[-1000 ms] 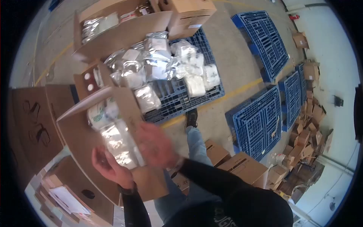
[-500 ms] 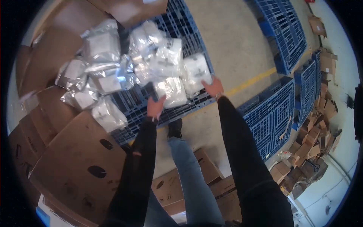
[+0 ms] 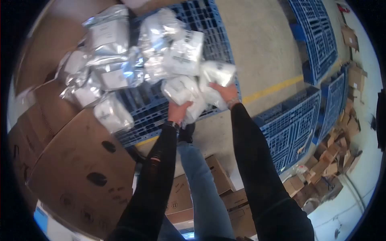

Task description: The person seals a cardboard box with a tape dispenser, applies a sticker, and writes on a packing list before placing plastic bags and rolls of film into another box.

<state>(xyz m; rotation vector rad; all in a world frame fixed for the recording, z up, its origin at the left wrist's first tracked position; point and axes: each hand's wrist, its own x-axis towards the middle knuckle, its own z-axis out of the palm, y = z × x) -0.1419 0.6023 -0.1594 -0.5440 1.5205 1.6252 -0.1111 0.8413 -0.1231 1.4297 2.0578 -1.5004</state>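
Note:
My left hand is closed on the near edge of a clear plastic bag with white contents. The bag bends at its near end, over the pallet's edge. My right hand grips a second white plastic-wrapped package just to the right; its fingers are partly hidden under the wrap. Beyond both hands rests another white bag with dark print, on a blue plastic pallet. Silver foil pouches with white labels lie to the left, near a single white bag.
A large cardboard box stands at the near left. More blue pallets are on the right, past a yellow floor line. Flattened and torn cardboard is heaped along the wall. Open boxes lie by my legs.
Both hands have closed on the two near bags, which were lying flat and are now bunched and lifted at their near ends. The view has shifted slightly.

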